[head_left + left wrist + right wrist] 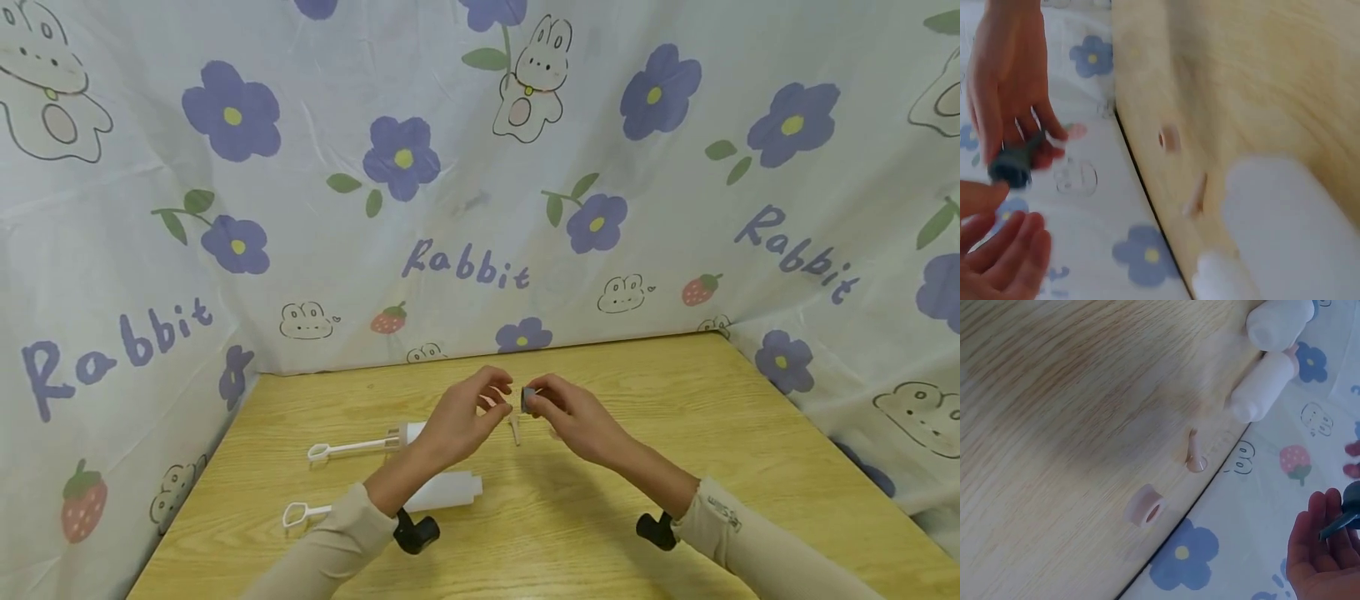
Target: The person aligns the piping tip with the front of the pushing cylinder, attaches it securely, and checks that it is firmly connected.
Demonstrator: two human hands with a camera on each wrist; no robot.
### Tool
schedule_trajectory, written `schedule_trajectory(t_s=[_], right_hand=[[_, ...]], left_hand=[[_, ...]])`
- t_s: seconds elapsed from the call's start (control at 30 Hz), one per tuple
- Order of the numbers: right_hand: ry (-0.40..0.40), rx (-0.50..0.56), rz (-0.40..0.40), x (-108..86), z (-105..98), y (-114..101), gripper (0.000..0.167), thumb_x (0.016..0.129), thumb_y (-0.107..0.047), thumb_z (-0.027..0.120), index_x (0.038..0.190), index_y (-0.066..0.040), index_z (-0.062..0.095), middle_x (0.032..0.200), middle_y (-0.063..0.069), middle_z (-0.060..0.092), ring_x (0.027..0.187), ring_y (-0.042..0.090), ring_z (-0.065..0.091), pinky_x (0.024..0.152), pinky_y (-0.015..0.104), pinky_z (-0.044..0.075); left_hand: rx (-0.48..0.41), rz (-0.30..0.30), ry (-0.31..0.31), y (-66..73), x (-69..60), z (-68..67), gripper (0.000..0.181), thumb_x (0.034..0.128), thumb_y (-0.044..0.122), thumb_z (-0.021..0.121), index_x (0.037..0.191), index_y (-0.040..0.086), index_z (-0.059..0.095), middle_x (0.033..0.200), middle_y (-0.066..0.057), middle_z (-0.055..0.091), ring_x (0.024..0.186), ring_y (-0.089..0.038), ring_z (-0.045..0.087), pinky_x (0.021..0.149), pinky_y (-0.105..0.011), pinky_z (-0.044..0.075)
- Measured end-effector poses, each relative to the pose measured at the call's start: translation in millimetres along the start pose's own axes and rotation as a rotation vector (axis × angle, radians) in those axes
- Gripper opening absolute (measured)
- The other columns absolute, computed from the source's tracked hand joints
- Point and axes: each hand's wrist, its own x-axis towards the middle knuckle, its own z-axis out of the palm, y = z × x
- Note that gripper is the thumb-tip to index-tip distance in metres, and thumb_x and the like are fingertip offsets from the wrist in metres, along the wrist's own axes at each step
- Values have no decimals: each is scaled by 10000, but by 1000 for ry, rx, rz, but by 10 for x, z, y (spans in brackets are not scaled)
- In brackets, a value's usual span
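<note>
Thumb and fingers of my right hand (581, 421) pinch a small dark grey-green spouted cap (1011, 170). Its round open end faces my left hand (461, 421), and its thin spout (1338, 525) points back over the right fingers. The left hand is raised just across from it with fingers loosely bent and nothing gripped. In the head view a small gap separates the left fingertips from the cap; the left wrist view shows the thumb close to its rim, and contact is unclear. Below the hands lie a pinkish cone-shaped nozzle (1195, 453) and a pinkish ring (1145, 506).
Two white bottles (450, 492) lie on the wooden table (600, 533) at left, partly behind my left arm. White rods with loop handles (318, 452) extend leftward from them. A printed rabbit-and-flower cloth (465, 208) hangs around the table's back and sides.
</note>
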Motion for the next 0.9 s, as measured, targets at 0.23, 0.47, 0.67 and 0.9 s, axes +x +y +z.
schedule_trajectory(t_s=[0.23, 0.47, 0.67, 0.9], right_hand=[[25, -7, -2, -32, -55, 17, 340, 1099, -350, 507, 1320, -112, 607, 1169, 95, 725, 1117, 252, 695, 932, 437, 573], [17, 6, 14, -43, -50, 21, 342, 1095, -342, 517, 1324, -105, 610, 1166, 83, 722, 1130, 243, 697, 951, 447, 571], [19, -33, 6, -46, -54, 24, 327, 1090, -342, 529, 1320, -124, 611, 1128, 24, 725, 1078, 207, 696, 872, 382, 561], [28, -25, -4, -54, -107, 45, 316, 1091, -338, 529, 1327, -138, 594, 1160, 61, 725, 1104, 241, 693, 855, 354, 604]], left_hand=[[333, -229, -449, -201, -176, -216, 515, 878, 383, 831, 1279, 106, 664, 1231, -88, 684, 1080, -254, 663, 884, -446, 556], [500, -359, -624, -275, -342, -161, 519, 755, 329, 937, 1175, 154, 686, 1123, -8, 690, 970, -187, 642, 854, -404, 552], [450, -242, -492, -297, -324, -186, 475, 809, 250, 890, 1223, 114, 703, 1106, -43, 720, 917, -201, 652, 794, -422, 549], [393, -122, -260, -171, -125, -539, 545, 905, 283, 803, 1390, 113, 623, 1230, -103, 654, 967, -225, 638, 797, -414, 550]])
